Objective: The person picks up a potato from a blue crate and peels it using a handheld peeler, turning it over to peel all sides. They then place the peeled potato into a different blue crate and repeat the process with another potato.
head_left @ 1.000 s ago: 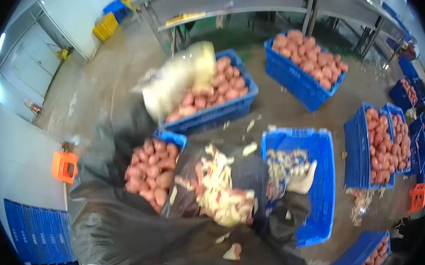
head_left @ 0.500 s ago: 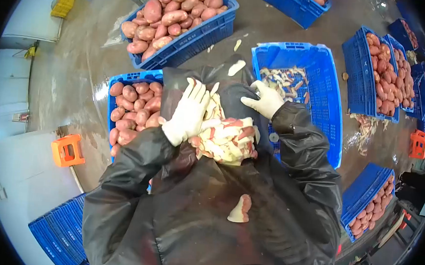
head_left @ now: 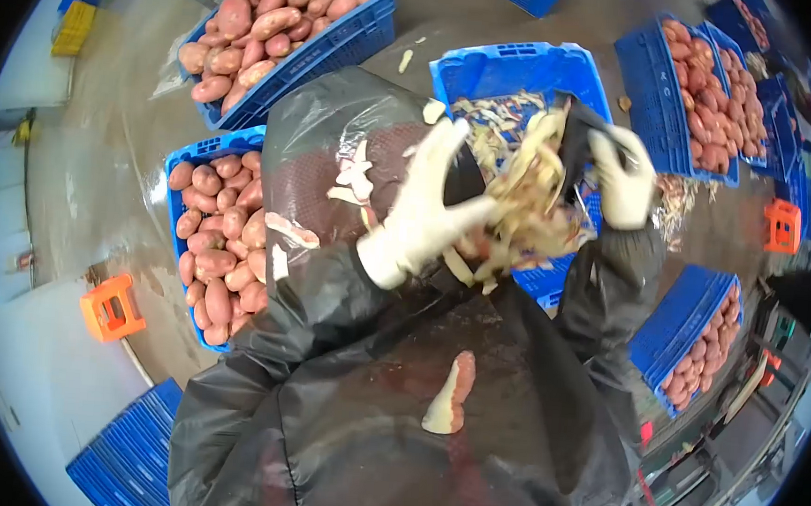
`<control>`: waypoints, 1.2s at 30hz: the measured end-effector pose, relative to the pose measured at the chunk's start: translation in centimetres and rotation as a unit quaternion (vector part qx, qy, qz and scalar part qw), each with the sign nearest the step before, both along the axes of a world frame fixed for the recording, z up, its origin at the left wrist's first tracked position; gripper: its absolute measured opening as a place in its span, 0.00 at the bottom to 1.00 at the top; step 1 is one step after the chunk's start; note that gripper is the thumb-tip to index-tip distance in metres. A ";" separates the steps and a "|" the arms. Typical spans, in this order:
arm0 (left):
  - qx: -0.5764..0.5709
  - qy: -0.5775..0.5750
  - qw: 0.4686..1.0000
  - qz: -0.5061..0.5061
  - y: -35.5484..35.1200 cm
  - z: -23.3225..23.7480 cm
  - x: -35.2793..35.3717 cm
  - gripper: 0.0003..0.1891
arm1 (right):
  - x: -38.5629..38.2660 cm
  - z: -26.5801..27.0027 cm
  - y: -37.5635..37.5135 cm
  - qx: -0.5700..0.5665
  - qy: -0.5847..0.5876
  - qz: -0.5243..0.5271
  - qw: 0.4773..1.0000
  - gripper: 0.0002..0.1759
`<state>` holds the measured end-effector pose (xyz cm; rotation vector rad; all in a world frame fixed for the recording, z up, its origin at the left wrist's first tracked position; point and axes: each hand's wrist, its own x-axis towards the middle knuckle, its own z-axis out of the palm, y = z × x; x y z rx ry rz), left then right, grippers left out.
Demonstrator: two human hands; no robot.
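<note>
My left hand [head_left: 424, 212], in a white glove, is open with its thumb spread, beside a heap of potato peels [head_left: 527, 200]. The peels are blurred and tumbling over the blue crate [head_left: 598, 86], where more peels lie. My right hand [head_left: 625, 182], also gloved, is closed on the lifted edge of a dark apron [head_left: 578, 138] at the crate's right side. Several peel scraps [head_left: 356, 176] cling to the apron over my lap. Another peel piece [head_left: 453, 395] sticks to the front of my clothing.
Blue crates of red potatoes stand at left [head_left: 223, 240], upper left [head_left: 338, 70], right [head_left: 651, 110] and lower right [head_left: 682, 329]. Orange stools stand at left [head_left: 112, 308] and right [head_left: 783, 226]. Stacked blue crates [head_left: 128, 450] are at lower left. Peel scraps litter the wet floor.
The peel heap has moved from my lap rightward over the crate. My right hand has taken hold of the apron edge and raised it. My left hand has swept right. The view has shifted.
</note>
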<state>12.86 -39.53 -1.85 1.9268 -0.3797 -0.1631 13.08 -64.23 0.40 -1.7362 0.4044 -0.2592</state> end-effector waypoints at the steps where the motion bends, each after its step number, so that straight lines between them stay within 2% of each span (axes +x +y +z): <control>1: 0.060 -0.064 0.996 -0.035 0.6 -0.6 1.5 0.42 | 0.8 -2.1 -1.5 -0.104 -0.005 0.071 0.992 0.11; 2: 0.117 -0.130 0.982 -0.067 1.7 -1.0 2.7 0.41 | 0.9 -2.6 -1.9 -0.112 -0.011 0.058 0.992 0.11; 3: 0.166 -0.124 0.977 -0.054 2.8 0.7 3.0 0.41 | 0.6 -1.3 -2.2 -0.061 0.000 0.040 0.997 0.10; 4: 0.215 -0.182 0.957 -0.067 4.9 -0.5 3.9 0.41 | -0.2 0.3 -2.3 -0.008 0.014 0.027 1.000 0.09; 5: 0.218 -0.184 0.957 -0.050 6.4 -1.6 4.8 0.41 | -0.7 1.9 -1.8 -0.017 -0.056 0.059 0.997 0.09; 6: 0.221 -0.184 0.957 -0.034 6.4 -0.8 5.7 0.42 | -1.1 3.1 -1.8 -0.074 -0.066 0.107 0.989 0.11; 8: 0.067 -0.217 0.971 -0.073 3.8 2.5 7.6 0.45 | -1.2 6.2 -0.5 -0.154 -0.076 0.193 0.966 0.13; 10: -0.061 -0.223 0.965 -0.125 -0.8 6.1 8.1 0.38 | -1.2 8.7 1.0 -0.239 -0.102 0.237 0.936 0.14; 11: -0.026 -0.282 0.944 -0.168 -2.2 6.1 8.0 0.31 | -1.3 10.1 1.5 -0.267 -0.159 0.235 0.921 0.13; 12: 0.008 -0.340 0.917 -0.209 -3.3 6.7 7.9 0.25 | -2.1 11.4 1.8 -0.264 -0.134 0.193 0.935 0.12; 13: 0.029 -0.289 0.932 -0.215 -3.9 7.4 6.9 0.12 | -2.7 12.6 1.7 -0.334 -0.161 0.174 0.913 0.12; 14: 0.039 -0.242 0.948 -0.204 -3.8 7.9 5.8 0.09 | -3.7 13.3 1.6 -0.358 -0.173 0.148 0.906 0.13; 15: 0.027 -0.121 0.969 -0.212 -3.0 9.8 4.2 0.07 | -4.8 13.7 1.8 -0.358 -0.190 0.129 0.905 0.14; 18: -0.127 -0.074 0.968 -0.203 0.2 12.3 -0.1 0.03 | -7.9 14.9 2.4 -0.308 -0.187 0.088 0.929 0.14; 20: -0.212 0.210 0.934 -0.197 2.0 14.0 -1.9 0.03 | -7.4 14.2 3.3 -0.277 -0.191 0.098 0.937 0.14; 21: -0.159 0.312 0.911 -0.217 2.8 14.5 -1.8 0.04 | -6.5 13.9 3.9 -0.252 -0.204 0.108 0.940 0.14; 22: -0.170 0.397 0.878 -0.206 3.3 13.5 -1.6 0.10 | -5.4 12.7 4.9 -0.248 -0.189 0.117 0.943 0.14; 23: -0.201 0.341 0.898 -0.194 3.5 11.5 -1.8 0.18 | -4.2 11.5 6.1 -0.196 -0.149 0.154 0.957 0.12; 24: -0.232 0.286 0.912 -0.180 3.7 9.1 -2.3 0.26 | -2.9 10.2 7.3 -0.192 -0.127 0.197 0.953 0.09; 25: -0.248 0.240 0.921 -0.182 3.3 7.1 -3.2 0.43 | -1.9 7.7 8.9 -0.190 -0.144 0.186 0.953 0.09; 26: -0.299 0.344 0.877 -0.150 2.3 8.9 -3.9 0.42 | -1.3 6.3 10.5 -0.176 -0.129 0.192 0.957 0.09; 27: -0.209 0.245 0.942 -0.091 1.3 6.9 -4.8 0.37 | -1.2 5.2 11.1 -0.186 -0.135 0.189 0.955 0.09; 28: -0.112 0.136 0.984 -0.026 0.6 4.9 -5.1 0.33 | -0.8 4.7 11.8 -0.196 -0.145 0.188 0.951 0.09; 30: -0.101 0.235 0.965 0.048 0.6 5.2 -3.8 0.22 | -1.2 5.4 12.0 -0.149 -0.156 0.163 0.963 0.11; 31: -0.059 0.008 0.997 0.057 0.5 2.5 -3.5 0.15 | -1.5 5.7 12.0 -0.169 -0.175 0.134 0.961 0.12; 32: 0.005 0.036 0.999 -0.001 1.2 3.9 -2.7 0.15 | -1.9 6.2 11.7 -0.157 -0.199 0.111 0.961 0.12; 33: 0.000 0.028 0.999 -0.022 1.5 4.8 -2.4 0.15 | -2.1 7.2 10.8 -0.193 -0.225 0.086 0.951 0.12; 34: -0.007 0.020 0.999 -0.047 1.7 5.6 -2.1 0.15 | -2.7 9.0 10.2 -0.164 -0.183 0.038 0.969 0.12; 36: 0.008 -0.074 0.995 -0.071 2.6 7.7 -2.6 0.16 | -3.7 10.5 7.7 -0.284 -0.240 -0.027 0.928 0.12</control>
